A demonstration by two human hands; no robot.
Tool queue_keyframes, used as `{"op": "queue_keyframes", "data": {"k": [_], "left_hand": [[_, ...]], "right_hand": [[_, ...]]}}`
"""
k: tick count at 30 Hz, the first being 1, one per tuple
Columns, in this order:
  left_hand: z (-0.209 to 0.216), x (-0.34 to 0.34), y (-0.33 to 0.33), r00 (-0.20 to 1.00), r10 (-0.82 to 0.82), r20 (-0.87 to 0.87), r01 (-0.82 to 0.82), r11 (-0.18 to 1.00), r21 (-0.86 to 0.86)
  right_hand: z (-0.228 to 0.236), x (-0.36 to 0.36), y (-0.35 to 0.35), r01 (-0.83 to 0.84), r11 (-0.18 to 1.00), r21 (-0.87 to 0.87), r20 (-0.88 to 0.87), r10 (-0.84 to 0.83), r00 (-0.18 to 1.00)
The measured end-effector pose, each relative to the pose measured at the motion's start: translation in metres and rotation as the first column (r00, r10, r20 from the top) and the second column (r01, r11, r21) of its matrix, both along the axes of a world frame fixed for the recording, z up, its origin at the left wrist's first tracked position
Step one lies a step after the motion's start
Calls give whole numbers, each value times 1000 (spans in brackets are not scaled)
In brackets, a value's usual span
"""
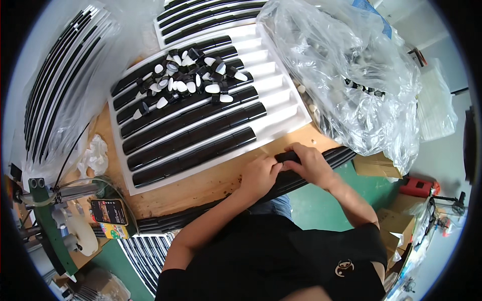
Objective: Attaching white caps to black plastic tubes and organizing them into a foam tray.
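Both my hands meet at the near edge of the wooden table. Between them is a small black cylindrical piece [287, 157]. My left hand [261, 174] closes its fingers on the piece's left end, while my right hand [312, 164] grips it from the right. Fingers cover much of it. Just beyond lies a white ribbed tray [286, 118] with rows of glossy black cylindrical pieces [196, 156] in its grooves. Heaped on the far rows are several small black parts with white oval tips [188, 80].
Clear plastic bags [346, 75] bulge on the right, beside the tray. Bagged stacked trays [65, 80] stand at the left. Nearer left are a phone [109, 211] and a green machine frame [47, 226]. Black padding [336, 156] lines the table's front edge. Cardboard boxes [374, 165] sit at right.
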State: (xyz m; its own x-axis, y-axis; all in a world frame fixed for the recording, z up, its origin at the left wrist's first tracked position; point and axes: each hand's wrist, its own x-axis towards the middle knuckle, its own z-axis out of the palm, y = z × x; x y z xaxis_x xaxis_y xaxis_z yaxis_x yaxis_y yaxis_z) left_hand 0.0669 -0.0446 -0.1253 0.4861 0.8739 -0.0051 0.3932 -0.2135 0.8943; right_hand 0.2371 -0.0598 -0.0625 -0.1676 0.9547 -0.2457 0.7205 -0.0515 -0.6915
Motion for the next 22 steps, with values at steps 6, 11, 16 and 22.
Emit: {"op": "queue_keyframes", "data": {"k": [6,11,16,22], "left_hand": [[0,-6,6,985,-72,-158,92,988,122],[12,-53,9,984,-67,-164,78,995,61],[13,-67,13,998,-33,-50,32,999,-5],[15,-67,18,999,-26,-20,26,1000,-17]], "right_hand": [[-11,-4,11,-329,931,157,445,231,865],[-4,-11,29,-415,910,-2,500,360,788],[-5,-8,46,-443,880,-173,463,470,752],[-5,-10,57,-441,841,-313,429,539,725]]}}
